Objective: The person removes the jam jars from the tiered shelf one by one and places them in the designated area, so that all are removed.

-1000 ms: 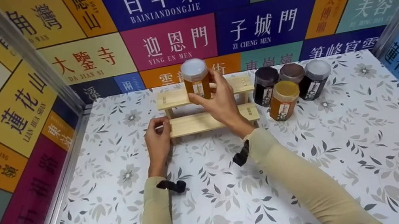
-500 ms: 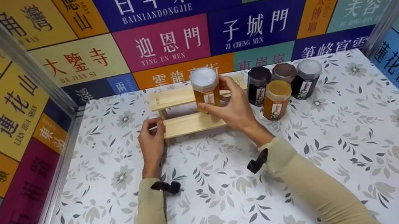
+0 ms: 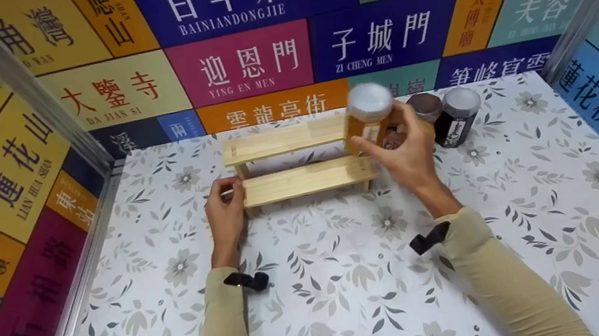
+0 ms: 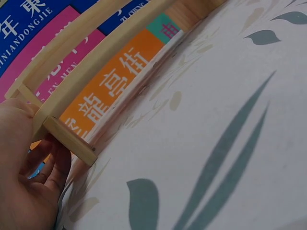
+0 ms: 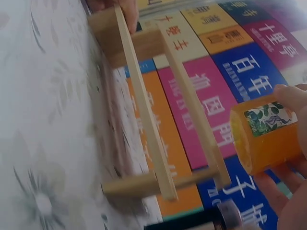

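My right hand (image 3: 411, 159) grips an amber jar (image 3: 363, 126) with a whitish lid, raised above the right end of a two-step wooden rack (image 3: 307, 180). In the right wrist view, the held jar (image 5: 271, 139) shows its label and its base, apart from the rack. My left hand (image 3: 223, 204) holds the rack's left end. Seen from the left wrist, its thumb side lies against the upper edge and its fingers (image 4: 60, 165) curl behind the leg. Both rack steps bear no jars.
Right of the rack stand a brown-lidded dark jar (image 3: 426, 107) and a white-lidded dark jar (image 3: 457, 120). Other jars there are mostly hidden behind the right hand. A flowered cloth (image 3: 318, 285) covers the table; colourful lettered panels (image 3: 241, 63) rise behind and beside it.
The right hand has carried the amber jar rightward, from above the rack's middle to its right end, now in front of the standing jars. The left hand stays on the rack. The view shifts slightly.
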The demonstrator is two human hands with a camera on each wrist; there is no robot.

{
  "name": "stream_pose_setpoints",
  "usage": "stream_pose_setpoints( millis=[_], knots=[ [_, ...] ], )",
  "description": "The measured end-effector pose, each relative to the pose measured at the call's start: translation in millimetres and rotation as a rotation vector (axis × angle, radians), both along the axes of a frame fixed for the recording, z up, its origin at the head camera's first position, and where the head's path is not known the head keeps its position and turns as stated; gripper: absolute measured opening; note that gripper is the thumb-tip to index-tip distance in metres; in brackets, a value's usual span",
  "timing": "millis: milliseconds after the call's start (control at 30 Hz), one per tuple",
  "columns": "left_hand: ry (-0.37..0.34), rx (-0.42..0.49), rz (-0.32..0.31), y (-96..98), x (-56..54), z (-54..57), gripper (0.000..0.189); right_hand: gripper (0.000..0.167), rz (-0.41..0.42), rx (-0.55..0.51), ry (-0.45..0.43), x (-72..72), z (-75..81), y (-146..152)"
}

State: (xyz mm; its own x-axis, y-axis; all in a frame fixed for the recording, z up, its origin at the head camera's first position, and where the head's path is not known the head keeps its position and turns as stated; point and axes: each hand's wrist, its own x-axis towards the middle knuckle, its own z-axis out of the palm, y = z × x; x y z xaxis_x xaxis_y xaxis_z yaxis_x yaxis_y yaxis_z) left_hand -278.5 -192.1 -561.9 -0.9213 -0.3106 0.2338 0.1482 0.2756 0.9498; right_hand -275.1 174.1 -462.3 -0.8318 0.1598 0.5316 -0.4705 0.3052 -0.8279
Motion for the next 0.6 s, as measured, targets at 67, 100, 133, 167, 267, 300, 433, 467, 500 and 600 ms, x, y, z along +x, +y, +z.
stream_pose_setpoints(
  millis=[67,100,133,167,267,300,433,467,500,600],
  knots=[
    [0.000,-0.002,0.005,1.0,-0.2,0.2,0.019,0.076,-0.024,-0.059,-0.009,-1.2,2.0,15],
    [0.000,-0.003,0.007,1.5,-0.3,0.2,0.019,0.075,-0.038,-0.089,-0.018,-1.7,2.9,22],
    [0.001,-0.003,0.008,1.7,-0.4,0.4,0.019,0.075,-0.059,-0.109,-0.032,-2.2,3.6,30],
    [0.002,-0.003,0.007,1.8,-0.7,0.4,0.019,0.076,-0.083,-0.122,-0.043,-2.8,4.2,38],
    [0.002,-0.005,0.008,2.2,-1.3,-0.2,0.020,0.079,-0.154,-0.138,-0.059,-4.3,5.1,63],
    [0.001,-0.006,0.006,2.3,-1.5,-0.4,0.020,0.079,-0.180,-0.136,-0.063,-4.1,5.6,70],
    [0.001,-0.010,-0.002,2.1,-2.1,-1.3,0.021,0.077,-0.261,-0.131,-0.063,2.6,8.4,96],
    [0.001,-0.010,-0.004,1.8,-2.1,-1.4,0.021,0.076,-0.282,-0.122,-0.067,5.5,9.4,101],
    [0.001,-0.010,-0.005,1.4,-2.0,-1.5,0.021,0.075,-0.301,-0.111,-0.069,8.3,9.8,105],
    [0.000,-0.007,-0.003,-0.4,-1.6,-2.1,0.020,0.073,-0.343,-0.076,-0.080,12.7,4.7,118]
  ],
)
